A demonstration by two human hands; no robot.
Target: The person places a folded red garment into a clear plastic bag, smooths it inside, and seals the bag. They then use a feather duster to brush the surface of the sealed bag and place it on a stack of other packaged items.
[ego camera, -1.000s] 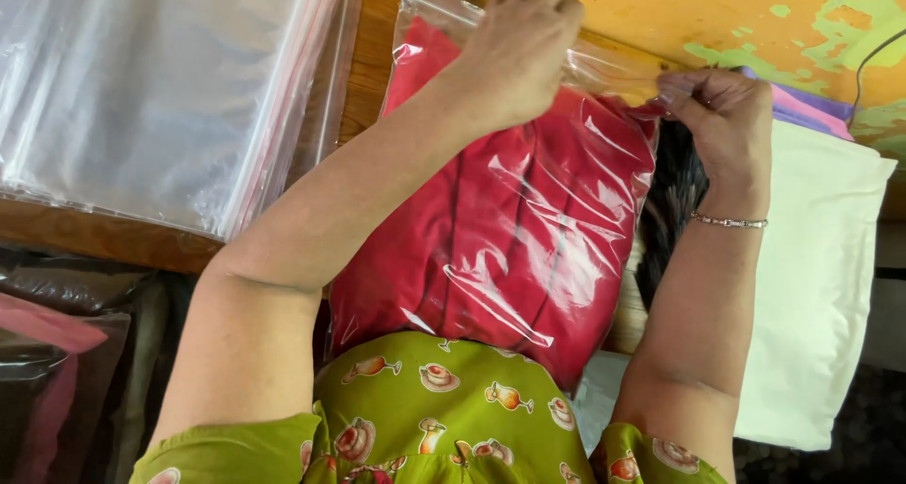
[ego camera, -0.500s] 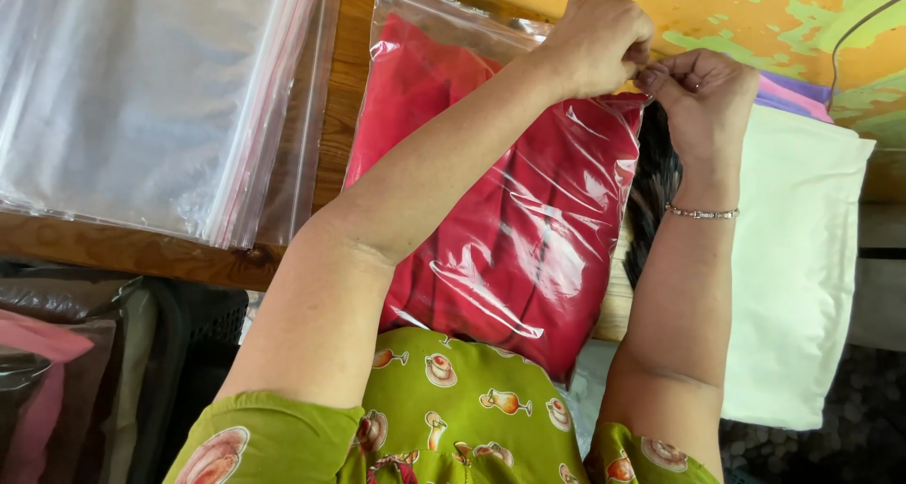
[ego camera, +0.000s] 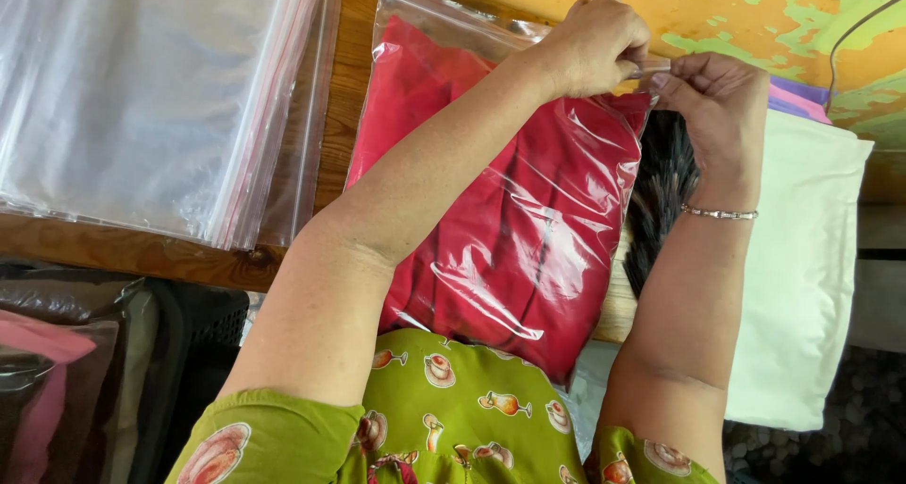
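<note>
Seen from the head camera, a clear plastic bag [ego camera: 528, 248] of folded red cloth [ego camera: 491, 210] lies on the wooden table [ego camera: 142, 253], long axis running away from the person. The left hand [ego camera: 595, 45] and right hand [ego camera: 717, 102] both pinch its far edge. A stack of empty clear bags [ego camera: 142, 97] lies left.

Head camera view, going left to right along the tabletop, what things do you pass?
Stack of clear zip bags → strip of bare wooden table → clear bag with the red garment → left hand → right hand, both pinching the bag's top corner → white folded cloth.
</note>
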